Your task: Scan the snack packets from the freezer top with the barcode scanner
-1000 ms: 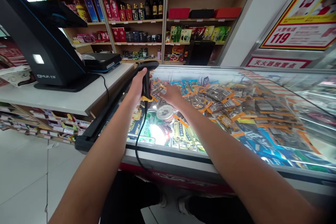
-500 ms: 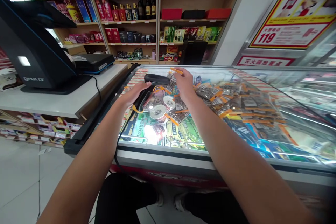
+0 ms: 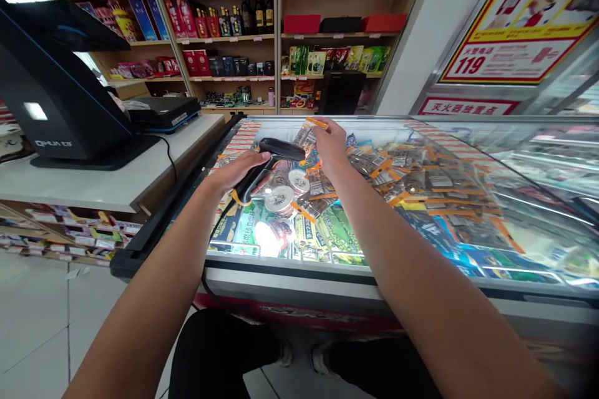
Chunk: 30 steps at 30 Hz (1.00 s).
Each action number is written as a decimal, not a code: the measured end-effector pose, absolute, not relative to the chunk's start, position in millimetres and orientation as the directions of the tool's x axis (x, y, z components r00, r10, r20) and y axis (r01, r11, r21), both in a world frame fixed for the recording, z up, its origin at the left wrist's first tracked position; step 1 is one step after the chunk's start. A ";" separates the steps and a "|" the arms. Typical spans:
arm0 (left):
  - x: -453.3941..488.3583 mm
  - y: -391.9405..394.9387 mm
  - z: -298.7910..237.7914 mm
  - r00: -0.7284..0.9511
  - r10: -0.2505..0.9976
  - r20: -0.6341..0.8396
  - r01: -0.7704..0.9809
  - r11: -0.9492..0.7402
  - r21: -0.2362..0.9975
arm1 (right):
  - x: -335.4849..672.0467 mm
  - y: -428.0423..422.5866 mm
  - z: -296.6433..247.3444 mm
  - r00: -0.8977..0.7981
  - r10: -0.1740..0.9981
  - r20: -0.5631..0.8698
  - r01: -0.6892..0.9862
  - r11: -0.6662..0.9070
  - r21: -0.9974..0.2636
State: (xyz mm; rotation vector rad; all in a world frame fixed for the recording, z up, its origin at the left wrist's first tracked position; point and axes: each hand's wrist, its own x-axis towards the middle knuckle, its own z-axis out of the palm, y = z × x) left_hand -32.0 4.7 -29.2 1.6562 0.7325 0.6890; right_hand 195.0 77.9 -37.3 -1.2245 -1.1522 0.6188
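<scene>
Left hand [image 3: 238, 169] clamped on black barcode scanner [image 3: 271, 159], now tipped down low over the freezer lid [image 3: 281, 262] instead of raised upright. Right hand [image 3: 330, 146] has lifted a small packet [image 3: 309, 136] off the pile, pinched just in front of the scanner head: scan looks imminent

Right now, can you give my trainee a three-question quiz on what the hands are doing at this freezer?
1. True or false: the left hand grips the barcode scanner.
2. What does the right hand hold up? A) a snack packet B) a bottle C) a red box
3. Fill in: the scanner's head points toward the ____.

Key: 1 true; 2 A, the snack packet; 3 packet, above the glass freezer lid.
</scene>
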 end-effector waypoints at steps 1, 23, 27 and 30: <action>-32.4 4.7 -29.2 0.634 0.770 0.063 0.105 -0.167 0.980 | 194.9 77.9 -37.1 0.356 0.871 0.338 0.194 0.285 -0.939; -38.8 7.5 -26.3 0.671 0.738 0.070 0.191 -0.264 0.945 | 198.2 74.1 -35.1 0.330 0.883 0.333 0.197 0.281 -0.939; -39.8 7.0 -26.8 0.689 0.721 0.079 0.176 -0.272 0.946 | 196.5 72.4 -33.6 0.326 0.883 0.339 0.221 0.277 -0.935; -39.4 7.3 -27.6 0.639 0.765 0.080 0.150 -0.225 0.963 | 198.9 73.1 -32.4 0.329 0.877 0.350 0.265 0.270 -0.926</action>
